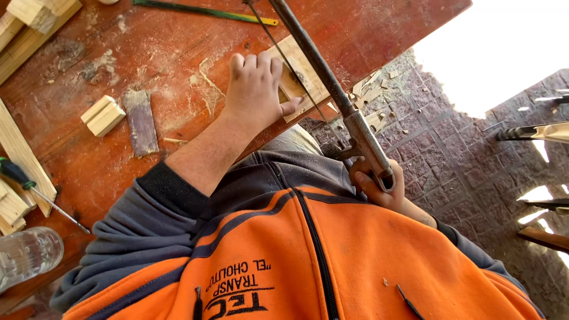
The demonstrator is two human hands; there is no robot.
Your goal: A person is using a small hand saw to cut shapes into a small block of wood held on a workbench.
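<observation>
My left hand (256, 89) lies flat on a small pale wooden piece (303, 74), pressing it against the edge of the red-brown workbench (148, 47). My right hand (379, 185) is closed around the handle of a metal hacksaw (323, 71). The saw's frame runs diagonally up over the wooden piece, and its thin blade (291, 66) crosses the wood just beside my left fingers. Sawdust covers the bench around the piece. My orange vest and grey sleeves fill the bottom of the view.
A small wood block (104, 115) and a dark flat slab (141, 121) lie left of my arm. A green-handled screwdriver (21, 176), wooden strips (18, 151), a glass jar (26, 252) and a green blade (201, 10) sit around the bench. Wood offcuts (374, 98) litter the stone paving.
</observation>
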